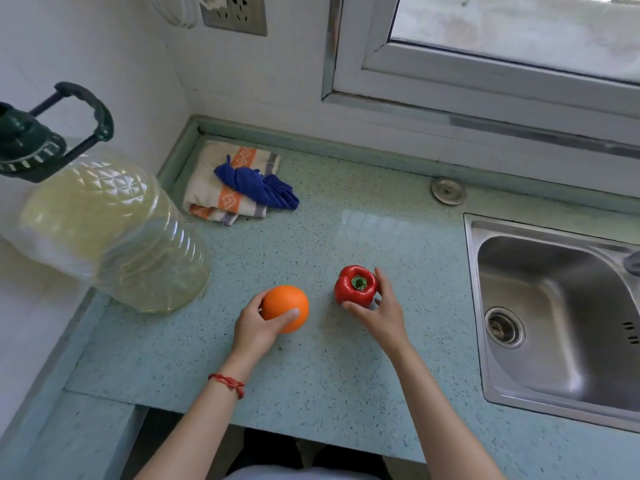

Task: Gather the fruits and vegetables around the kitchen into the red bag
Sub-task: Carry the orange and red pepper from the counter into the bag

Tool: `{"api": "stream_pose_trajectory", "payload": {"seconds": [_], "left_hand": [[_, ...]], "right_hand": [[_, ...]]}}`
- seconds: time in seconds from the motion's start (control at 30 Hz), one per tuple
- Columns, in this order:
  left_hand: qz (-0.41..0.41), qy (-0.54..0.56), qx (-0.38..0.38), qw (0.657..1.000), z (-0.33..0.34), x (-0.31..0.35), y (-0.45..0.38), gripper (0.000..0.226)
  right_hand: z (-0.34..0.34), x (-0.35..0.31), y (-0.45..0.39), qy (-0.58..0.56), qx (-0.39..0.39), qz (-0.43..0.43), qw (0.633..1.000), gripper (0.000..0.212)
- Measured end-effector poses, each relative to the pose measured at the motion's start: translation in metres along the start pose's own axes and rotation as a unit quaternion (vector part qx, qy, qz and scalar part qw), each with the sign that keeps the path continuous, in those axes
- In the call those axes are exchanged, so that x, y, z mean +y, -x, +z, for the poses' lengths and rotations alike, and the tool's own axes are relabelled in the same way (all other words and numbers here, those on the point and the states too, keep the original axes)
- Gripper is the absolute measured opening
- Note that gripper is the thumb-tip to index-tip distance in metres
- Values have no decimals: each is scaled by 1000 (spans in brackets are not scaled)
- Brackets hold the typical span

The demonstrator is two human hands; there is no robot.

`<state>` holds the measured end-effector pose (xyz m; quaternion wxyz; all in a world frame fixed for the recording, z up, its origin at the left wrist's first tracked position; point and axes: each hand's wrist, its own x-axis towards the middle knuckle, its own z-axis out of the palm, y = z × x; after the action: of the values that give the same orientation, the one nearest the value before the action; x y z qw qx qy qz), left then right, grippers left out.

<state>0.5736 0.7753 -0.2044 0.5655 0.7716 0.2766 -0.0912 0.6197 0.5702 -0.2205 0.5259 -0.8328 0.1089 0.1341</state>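
An orange [284, 304] sits on the pale green counter [346, 375], and my left hand [254, 327] grips it from the near side with thumb and fingers curled round it. A red bell pepper [353, 287] with a green stem stands just to its right. My right hand [381, 310] holds the pepper from the right, with fingers wrapped round its side and base. The red bag is not in view.
A large bottle of yellow oil [110, 237] with a dark green cap stands at the left. Folded cloths [235, 181], striped and blue, lie in the back corner. A steel sink [561, 317] takes up the right side. A window [502, 46] is above.
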Motion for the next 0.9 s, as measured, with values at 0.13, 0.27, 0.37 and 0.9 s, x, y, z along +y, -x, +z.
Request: {"api": "stream_pose_trajectory", "payload": {"seconds": [0.13, 0.27, 0.37, 0.9], "left_hand": [[2, 19, 1, 1000, -3, -2, 1, 64], [-2, 37, 2, 999, -5, -5, 0, 65], [0, 61, 5, 998, -7, -7, 2, 63], [-50, 236, 156, 958, -19, -39, 71, 80]], "right_hand": [[1, -3, -3, -22, 5, -6, 1000, 83], [1, -6, 5, -64, 4, 1, 998, 73], [1, -11, 11, -94, -1, 10, 996, 64], [9, -26, 27, -121, -255, -19, 959, 29]]}}
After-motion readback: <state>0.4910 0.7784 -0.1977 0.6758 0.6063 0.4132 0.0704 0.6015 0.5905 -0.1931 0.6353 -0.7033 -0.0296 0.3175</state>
